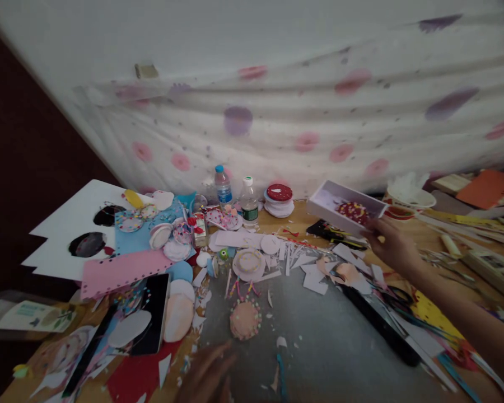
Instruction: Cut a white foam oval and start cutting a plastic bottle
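Note:
My right hand (380, 238) grips the near right corner of a shallow white box (325, 201), tilted above the back of the table. Inside that box lies a dark red round piece (353, 212) dotted with yellow. At the bottom edge my left hand (208, 372), blurred, is low over the table, its fingers apart and nothing visible in them. Just beyond it, on a grey mat (315, 330), rests a peach disc (246, 319) edged with small beads, with a pink beaded strip at its top. A white round piece with beads (249, 263) is behind that.
Two plastic bottles (249, 204) and a stack of discs (279, 204) stand by the draped wall. Paper sheets, decorated discs and a black tablet (153, 313) crowd the left. A black-handled tool (380, 324), scissors (399, 296) and a paper bowl (420, 198) are right.

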A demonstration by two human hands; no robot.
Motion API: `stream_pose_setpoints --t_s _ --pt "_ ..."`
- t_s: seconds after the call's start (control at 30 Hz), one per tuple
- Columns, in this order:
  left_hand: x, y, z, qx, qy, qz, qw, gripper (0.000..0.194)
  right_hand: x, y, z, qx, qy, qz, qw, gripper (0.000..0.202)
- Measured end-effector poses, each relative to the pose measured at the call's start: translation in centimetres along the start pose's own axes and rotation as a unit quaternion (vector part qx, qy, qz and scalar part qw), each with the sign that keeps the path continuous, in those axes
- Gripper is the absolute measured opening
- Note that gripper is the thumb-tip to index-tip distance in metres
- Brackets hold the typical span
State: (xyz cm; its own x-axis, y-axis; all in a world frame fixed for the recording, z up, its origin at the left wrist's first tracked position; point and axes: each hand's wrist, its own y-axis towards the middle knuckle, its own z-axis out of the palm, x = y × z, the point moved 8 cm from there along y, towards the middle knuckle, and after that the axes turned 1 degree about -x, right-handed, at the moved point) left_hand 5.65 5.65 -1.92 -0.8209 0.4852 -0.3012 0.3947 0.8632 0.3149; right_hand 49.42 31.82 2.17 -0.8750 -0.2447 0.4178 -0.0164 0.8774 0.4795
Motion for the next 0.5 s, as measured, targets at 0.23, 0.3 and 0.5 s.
stream_pose_setpoints --t_s 0.23,0.3,0.5 --pt "-2.5 4.0 4.9 0.163 0.013 0.055 0.985 0.06 10.1 -12.0 -3.4 0.059 0.102 -0.112 0.987 0.006" --pt "-1.3 4.2 5.3 0.161 0.023 0.029 0.986 0.057 11.4 -14.1 -3.2 0.091 0.126 -0.115 0.981 0.008" --pt "1.6 4.2 5.2 0.126 0.046 -0.027 0.991 0.046 11.0 -18.3 -1.1 0.178 0.149 -0.078 0.969 0.016"
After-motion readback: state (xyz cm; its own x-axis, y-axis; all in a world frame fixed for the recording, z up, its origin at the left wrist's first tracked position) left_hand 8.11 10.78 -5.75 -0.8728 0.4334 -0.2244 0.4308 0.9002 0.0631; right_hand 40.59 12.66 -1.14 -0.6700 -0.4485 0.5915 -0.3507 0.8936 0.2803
